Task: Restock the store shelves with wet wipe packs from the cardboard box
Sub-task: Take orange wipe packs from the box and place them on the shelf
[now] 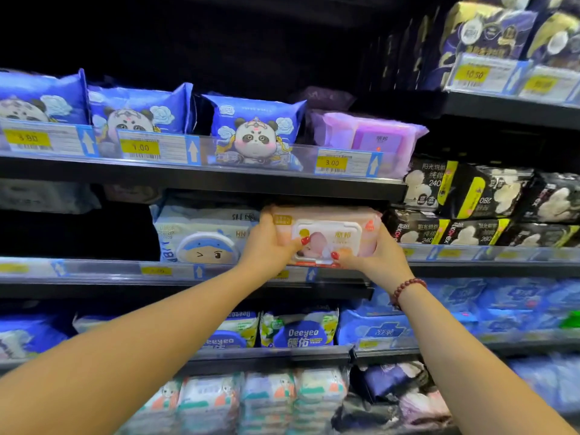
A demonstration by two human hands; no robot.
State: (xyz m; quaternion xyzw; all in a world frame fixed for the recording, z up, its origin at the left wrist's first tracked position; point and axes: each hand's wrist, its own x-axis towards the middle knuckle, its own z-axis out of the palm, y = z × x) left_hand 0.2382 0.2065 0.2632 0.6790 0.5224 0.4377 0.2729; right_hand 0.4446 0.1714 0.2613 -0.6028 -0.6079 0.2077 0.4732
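Shelving: I'm looking at dark metal shelving (219, 180) that fills the view, tier above tier, with a clear price rail along each front edge.
Right bay: glossy black packs (470, 196) printed with white cotton flowers are stacked in two rows, just right of where the hands are.
Upper tier: three soft blue panda packs (255, 130) stand side by side, with a translucent purple pack (370, 136) lying to their right.
Middle tier, left: a pale blue pack (204, 237) with a winking cartoon face stands behind the rail.
Task item: a soft rectangular pink wet wipe pack (332, 221) with a white flip lid sits in the middle tier's opening. Its top is just under the shelf above, between the pale blue pack and the black packs, and its lid faces me.
Left hand (270, 246): it grips the pack's left end, with a red-nailed thumb on the lid.
Right hand (373, 255): it grips the lower right end, with the thumb pressed at the lid's bottom edge.
Wrist: a dark red bead bracelet (408, 288) circles the right wrist.
Label: a yellow price label (332, 163) above the pack reads 3.00.
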